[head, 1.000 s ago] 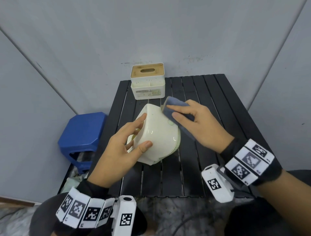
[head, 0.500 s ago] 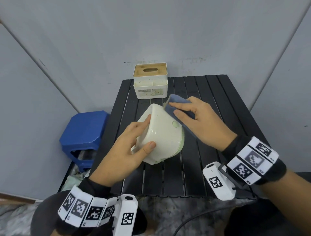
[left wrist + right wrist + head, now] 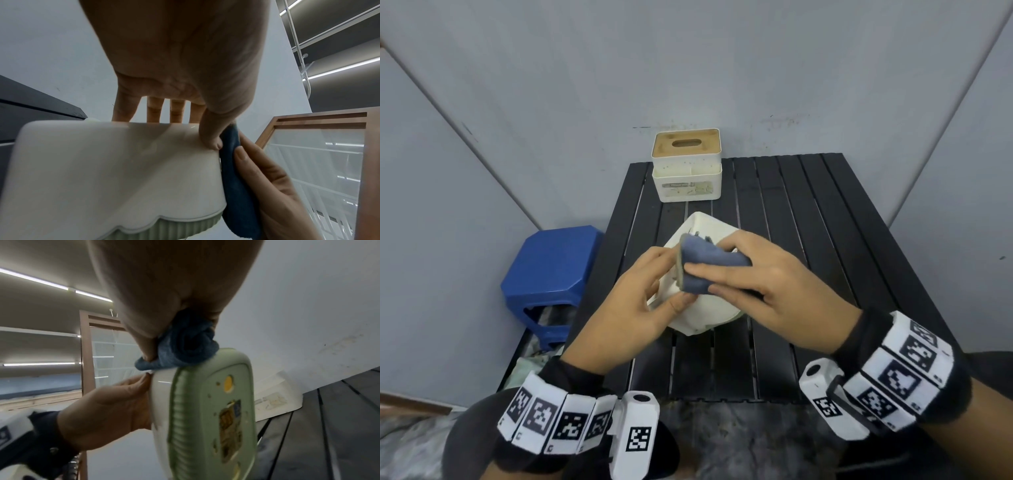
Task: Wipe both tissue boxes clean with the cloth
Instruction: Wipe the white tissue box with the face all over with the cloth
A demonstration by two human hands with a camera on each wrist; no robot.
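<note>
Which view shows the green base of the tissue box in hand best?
The right wrist view: the green base faces the camera, stickers and spots visible, the blue cloth at its upper edge. The left wrist view shows only a ribbed green strip. The head view barely catches a sliver beside the right hand.

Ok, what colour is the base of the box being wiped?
Pale green base, ribbed edge; right wrist view shows it best.

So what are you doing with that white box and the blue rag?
A person is cleaning a tissue box. The left hand holds the cream and green tissue box tipped up above the black slatted table, while the right hand rubs the folded blue cloth over its top edge. The second tissue box, with a wooden lid, stands at the back of the table, untouched.
</note>
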